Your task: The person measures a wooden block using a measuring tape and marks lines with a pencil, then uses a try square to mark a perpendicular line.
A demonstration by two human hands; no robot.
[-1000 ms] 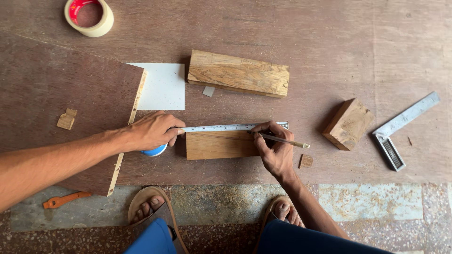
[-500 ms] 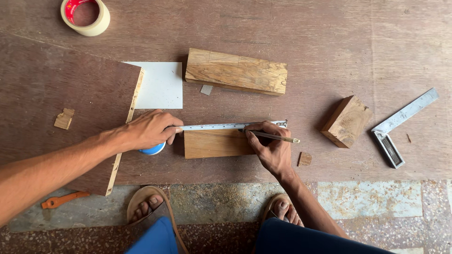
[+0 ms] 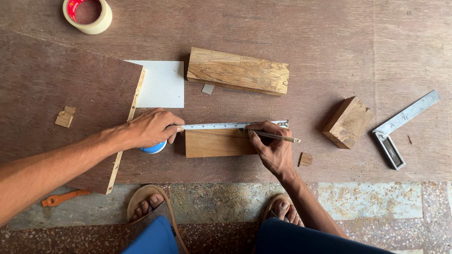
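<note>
L hand (image 3: pixel 149 128) held a blue tape-measure case (image 3: pixel 153 148), blade (image 3: pixel 226 125) running left-right along the far edge of the small wood block (image 3: pixel 217 143) at mid worktop (image 3: pixel 329 37). R hand (image 3: pixel 273 148) pinched a pencil (image 3: pixel 275 137), tip w/ the mark hidden under fingers.

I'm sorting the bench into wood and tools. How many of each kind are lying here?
Wood blocks: 3 (long block, small block, block being measured)
Small wood chips: 2 ()
Measuring tools: 2 (tape measure, try square)
Pencils: 1
Tape rolls: 1
Total: 9
</note>
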